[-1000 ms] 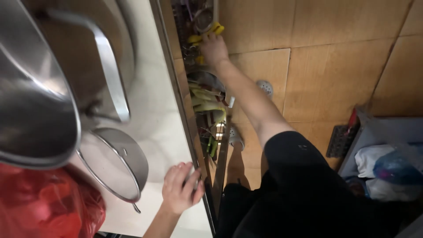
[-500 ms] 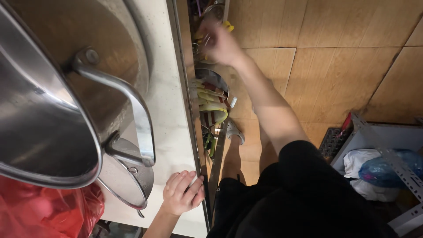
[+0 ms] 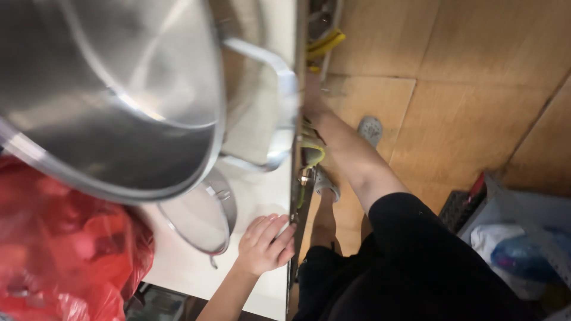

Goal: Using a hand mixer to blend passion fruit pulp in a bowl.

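We look straight down from head height at a white counter [image 3: 262, 196] and the tan tiled floor [image 3: 476, 89] beside it. Our left hand [image 3: 264, 244] rests flat on the counter near its right edge, fingers loose and slightly spread, fingertips at the edge itself, grasping nothing. Just to its left lies a round glass lid [image 3: 199, 214] with a metal rim, partly hidden under a very large stainless steel pot [image 3: 113, 101] that fills the upper left of the view; the pot's looped handle [image 3: 279, 113] reaches towards the counter's right edge.

Our right arm [image 3: 357, 160] stretches forward and down past that right edge, into the open space below the counter. Our right hand [image 3: 312, 110] is mostly hidden behind the edge, so we cannot tell whether it is closed or loose. Near it, below the counter, we make out yellow and green items [image 3: 324, 43], too blurred to name.

A crumpled red plastic bag [image 3: 65, 249] sits at the counter's lower left corner. On the floor we see our grey clogs [image 3: 370, 128] and, at the far right, a pale crate [image 3: 523, 238] holding bagged items.
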